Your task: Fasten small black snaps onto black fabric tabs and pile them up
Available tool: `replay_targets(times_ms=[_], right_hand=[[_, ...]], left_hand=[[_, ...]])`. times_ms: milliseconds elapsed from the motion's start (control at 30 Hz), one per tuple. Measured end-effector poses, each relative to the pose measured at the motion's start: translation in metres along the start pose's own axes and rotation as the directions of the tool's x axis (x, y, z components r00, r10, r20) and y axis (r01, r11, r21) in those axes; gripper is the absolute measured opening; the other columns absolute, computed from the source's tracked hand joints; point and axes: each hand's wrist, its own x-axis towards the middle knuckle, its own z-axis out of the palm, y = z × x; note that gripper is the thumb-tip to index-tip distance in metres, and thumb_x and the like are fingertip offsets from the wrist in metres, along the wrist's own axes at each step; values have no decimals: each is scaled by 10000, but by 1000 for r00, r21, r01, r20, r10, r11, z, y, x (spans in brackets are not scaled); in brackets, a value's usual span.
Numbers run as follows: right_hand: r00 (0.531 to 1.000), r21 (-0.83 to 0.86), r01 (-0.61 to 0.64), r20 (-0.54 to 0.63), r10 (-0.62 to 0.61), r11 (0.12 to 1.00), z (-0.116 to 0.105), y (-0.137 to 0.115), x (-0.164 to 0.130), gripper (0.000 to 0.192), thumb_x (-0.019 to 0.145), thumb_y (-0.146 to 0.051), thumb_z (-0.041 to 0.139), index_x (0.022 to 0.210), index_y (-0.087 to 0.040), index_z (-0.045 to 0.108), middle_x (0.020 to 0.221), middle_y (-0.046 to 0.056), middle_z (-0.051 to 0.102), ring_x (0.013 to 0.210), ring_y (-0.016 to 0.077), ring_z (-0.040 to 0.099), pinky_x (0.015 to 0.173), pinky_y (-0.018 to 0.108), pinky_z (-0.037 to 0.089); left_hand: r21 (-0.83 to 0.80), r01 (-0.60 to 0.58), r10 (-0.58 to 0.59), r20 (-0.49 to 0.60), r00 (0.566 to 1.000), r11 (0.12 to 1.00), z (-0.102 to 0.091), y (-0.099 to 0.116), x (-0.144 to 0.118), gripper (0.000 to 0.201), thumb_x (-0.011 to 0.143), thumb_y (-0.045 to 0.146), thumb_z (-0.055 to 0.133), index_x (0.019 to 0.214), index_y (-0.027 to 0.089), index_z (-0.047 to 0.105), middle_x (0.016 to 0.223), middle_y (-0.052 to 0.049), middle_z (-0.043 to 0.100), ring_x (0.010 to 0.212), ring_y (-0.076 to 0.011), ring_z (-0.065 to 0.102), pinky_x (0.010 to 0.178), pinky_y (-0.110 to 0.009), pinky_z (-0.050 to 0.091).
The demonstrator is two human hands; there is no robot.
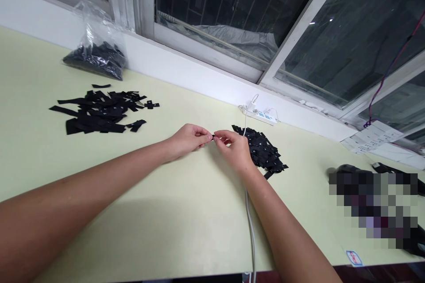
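Observation:
Over the middle of the pale table [172, 230], my left hand [187, 141] and my right hand [234, 148] meet at the fingertips. Both pinch a small black strip [213, 137], mostly hidden by the fingers. Just behind and right of my right hand lies a heap of short black strips [264, 150] with small light marks. To the left, apart from my left hand, is a looser pile of black strips [106, 110], some longer.
A clear plastic bag [96, 53] of black pieces stands at the back left. Near the wall sits a white power strip [262, 115]; its cable [249, 221] runs past my right arm to the front edge. Dark, partly blurred things [355, 170] lie at the right.

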Motion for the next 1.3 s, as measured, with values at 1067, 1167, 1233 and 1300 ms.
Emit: replay_targets(times_ms=[1067,1167,1233,1300], right_hand=[[995,-353,94,5,-99,931,21,-8,-1,239,771,-89,557,852,-211,746,796,29,736,740,185,672,699,273,478],[994,-367,90,-17,-104,926,22,-7,-2,241,778,-88,551,843,-211,748,819,29,748,746,180,679,700,263,477],[994,-371,88,-32,-107,925,22,-6,-3,238,787,-99,548,842,-212,750,841,31,757,745,177,684,700,258,479],[994,-375,82,-37,-104,923,23,-5,-4,234,794,-113,547,842,-215,752,834,30,759,736,177,687,693,257,479]], left_hand=[[245,-42,65,-87,994,969,12,-1,-5,246,777,325,587,639,163,709,562,8,533,548,-127,427,526,-270,306],[239,-34,60,-100,993,970,12,-2,-6,237,767,326,592,656,158,716,573,6,548,563,-134,448,539,-273,331],[235,-36,62,-105,993,971,13,-2,-6,240,763,330,592,657,155,716,575,5,552,576,-139,461,551,-276,347],[231,-45,71,-102,992,972,13,-3,-5,242,761,330,590,648,155,712,576,4,552,585,-142,469,558,-277,355]])
